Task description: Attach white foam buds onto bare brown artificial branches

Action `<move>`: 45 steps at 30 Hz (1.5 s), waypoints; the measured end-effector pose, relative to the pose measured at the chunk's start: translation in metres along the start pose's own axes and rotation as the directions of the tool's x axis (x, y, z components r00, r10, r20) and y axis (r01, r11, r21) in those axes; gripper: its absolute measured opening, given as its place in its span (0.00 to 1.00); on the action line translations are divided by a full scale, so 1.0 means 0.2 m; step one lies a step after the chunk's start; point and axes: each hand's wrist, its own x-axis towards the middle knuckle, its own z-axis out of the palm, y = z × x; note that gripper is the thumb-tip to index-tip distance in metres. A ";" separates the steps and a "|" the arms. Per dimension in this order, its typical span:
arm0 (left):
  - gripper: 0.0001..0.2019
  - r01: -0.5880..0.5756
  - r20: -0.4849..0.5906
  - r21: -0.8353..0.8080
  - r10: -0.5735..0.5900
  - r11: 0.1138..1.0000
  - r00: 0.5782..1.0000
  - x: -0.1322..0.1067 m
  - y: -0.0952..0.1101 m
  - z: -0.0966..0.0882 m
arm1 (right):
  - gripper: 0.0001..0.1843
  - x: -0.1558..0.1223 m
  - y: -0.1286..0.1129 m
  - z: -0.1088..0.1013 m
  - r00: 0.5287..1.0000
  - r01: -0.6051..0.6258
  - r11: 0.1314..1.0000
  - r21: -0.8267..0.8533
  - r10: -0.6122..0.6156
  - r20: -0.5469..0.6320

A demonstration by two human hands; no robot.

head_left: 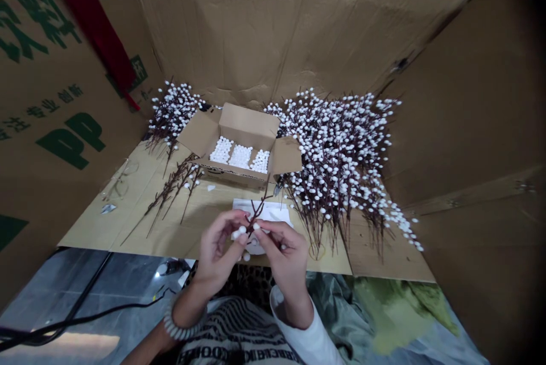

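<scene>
White-sleeved right hand [285,251] and braceleted left hand [218,247] met over the near edge of the cardboard table [128,223]. Both were pinched shut on a dark twig [257,211], and the fingers hid its lower end. White buds [242,230] sat at the fingertips. Beyond stood an open box [247,123] of buds, with budded branches [341,160] to the right and bare twigs [170,189] to the left, indistinct.

Soft, even light fills the scene, moderately bright with no hard shadows. The white buds on the finished branches [341,149] stand out crisply without glare. The left hand [217,248], right hand [284,254] and the twig [257,212] they pinch are in sharp focus. The right edge and corner darken into a black vignette, and the cardboard walls [464,103] bow with wide-angle distortion. A pale reflection glints on the grey floor [85,280] at lower left.
</scene>
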 end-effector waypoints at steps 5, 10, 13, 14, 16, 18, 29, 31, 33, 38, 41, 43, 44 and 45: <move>0.05 0.057 -0.134 0.053 -0.049 0.997 0.990 0.02 0.00 0.02 | 0.04 0.00 0.00 -0.01 0.994 -0.103 0.984 0.144 0.107 -0.025; 0.08 0.110 -0.129 -0.028 -0.112 0.994 0.985 0.02 -0.02 0.01 | 0.10 0.10 0.05 -0.06 0.838 -0.453 0.571 0.685 0.535 0.108; 0.10 0.147 -0.116 -0.104 -0.158 0.984 0.980 0.02 -0.02 0.01 | 0.13 0.14 0.13 -0.10 0.745 -0.553 0.359 0.752 0.616 0.254; 0.10 0.170 -0.108 -0.135 -0.185 0.976 0.977 0.02 -0.02 0.01 | 0.14 0.15 0.15 -0.10 0.733 -0.566 0.340 0.751 0.625 0.269; 0.10 0.244 -0.081 -0.205 -0.265 0.948 0.961 0.02 0.00 0.01 | 0.16 0.15 0.18 -0.10 0.727 -0.569 0.352 0.743 0.638 0.255; 0.10 0.332 -0.043 -0.271 -0.356 0.904 0.934 0.02 0.02 0.02 | 0.15 0.14 0.19 -0.08 0.734 -0.547 0.393 0.739 0.651 0.197; 0.12 0.451 0.122 -0.309 -0.436 0.837 0.892 0.01 0.04 0.04 | 0.14 0.10 0.01 0.03 0.933 -0.354 0.715 0.603 0.314 0.176; 0.12 0.455 0.130 -0.279 -0.437 0.846 0.890 0.01 0.04 0.04 | 0.13 0.10 -0.01 0.03 0.945 -0.327 0.764 0.557 0.256 0.205; 0.12 0.454 0.142 -0.252 -0.432 0.854 0.891 0.00 0.04 0.03 | 0.11 0.09 0.00 0.02 0.955 -0.292 0.803 0.519 0.213 0.207; 0.11 0.414 0.171 -0.186 -0.386 0.891 0.906 0.00 0.02 0.02 | 0.08 0.07 0.04 0.00 0.970 -0.238 0.872 0.427 0.188 0.157; 0.11 0.392 0.186 -0.157 -0.362 0.907 0.913 0.00 0.01 0.02 | 0.06 0.06 0.05 -0.01 0.976 -0.193 0.896 0.399 0.134 0.170; 0.11 0.392 0.182 -0.152 -0.364 0.907 0.913 0.00 0.01 0.02 | 0.04 0.06 0.06 -0.02 0.981 -0.141 0.913 0.384 0.076 0.179; 0.10 0.395 0.179 -0.149 -0.368 0.906 0.912 0.00 0.01 0.02 | 0.04 0.06 0.06 -0.03 0.983 -0.111 0.920 0.375 0.045 0.180; 0.10 0.399 0.176 -0.146 -0.373 0.905 0.911 0.00 0.02 0.02 | 0.04 0.06 0.06 -0.03 0.983 -0.079 0.927 0.366 0.013 0.181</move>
